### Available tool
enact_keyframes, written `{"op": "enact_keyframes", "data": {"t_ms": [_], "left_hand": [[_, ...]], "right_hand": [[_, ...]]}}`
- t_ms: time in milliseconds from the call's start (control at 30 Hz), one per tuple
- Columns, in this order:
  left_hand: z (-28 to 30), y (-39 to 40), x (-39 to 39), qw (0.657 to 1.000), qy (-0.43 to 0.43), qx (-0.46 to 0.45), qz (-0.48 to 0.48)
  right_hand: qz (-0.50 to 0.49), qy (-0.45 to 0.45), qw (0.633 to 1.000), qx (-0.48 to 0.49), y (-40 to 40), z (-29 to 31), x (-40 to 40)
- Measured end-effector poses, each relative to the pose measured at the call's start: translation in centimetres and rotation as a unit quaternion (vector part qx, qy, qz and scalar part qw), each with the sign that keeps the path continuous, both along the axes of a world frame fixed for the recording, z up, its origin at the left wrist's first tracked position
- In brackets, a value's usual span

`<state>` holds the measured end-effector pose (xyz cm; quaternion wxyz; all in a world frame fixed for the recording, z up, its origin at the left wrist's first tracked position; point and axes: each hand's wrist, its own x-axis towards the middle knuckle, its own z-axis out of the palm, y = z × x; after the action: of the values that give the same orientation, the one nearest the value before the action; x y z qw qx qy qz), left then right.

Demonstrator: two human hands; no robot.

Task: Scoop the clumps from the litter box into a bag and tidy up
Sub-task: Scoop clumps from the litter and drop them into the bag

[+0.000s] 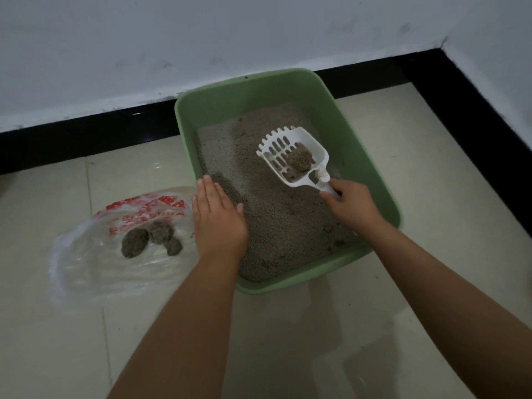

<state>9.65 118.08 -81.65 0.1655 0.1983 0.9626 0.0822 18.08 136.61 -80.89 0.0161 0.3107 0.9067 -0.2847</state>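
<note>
From the head camera, a green litter box (pixel 339 116) sits on pale floor tiles (pixel 403 283), its far end close to the black skirting (pixel 86 139) under a white wall (pixel 201 38). Grey litter (pixel 276 220) covers its bottom.

The right hand (pixel 352 204) grips the handle of a white slotted scoop (pixel 290 156), fingers curled round it. The scoop reaches from the hand toward 11 o'clock and is held above the litter. A grey-brown clump (pixel 300 160) lies in the scoop's bowl, toward the handle end.

The left hand (pixel 217 218) is flat, fingers straight and together, over the box's left rim at 9 o'clock from the scoop; I cannot tell whether it touches the rim. It holds nothing.

At 9 o'clock from the box, just beside it, a clear plastic bag (pixel 95 269) with red print lies on the tiles. Three clumps (pixel 149 237) sit inside it, bunched together.
</note>
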Motion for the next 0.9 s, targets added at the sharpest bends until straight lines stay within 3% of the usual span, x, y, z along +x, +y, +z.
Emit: {"op": "enact_keyframes", "data": {"t_ms": [633, 900], "left_hand": [[0.2, -0.3, 0.4, 1.000, -0.011, -0.008, -0.009], [0.8, -1.0, 1.6, 0.995, 0.015, -0.098, -0.002]], "right_hand": [[0.021, -0.010, 0.999, 0.039, -0.5, 0.2, 1.8], [-0.002, 0.026, 1.000, 0.007, -0.6, -0.6, 1.9]]}}
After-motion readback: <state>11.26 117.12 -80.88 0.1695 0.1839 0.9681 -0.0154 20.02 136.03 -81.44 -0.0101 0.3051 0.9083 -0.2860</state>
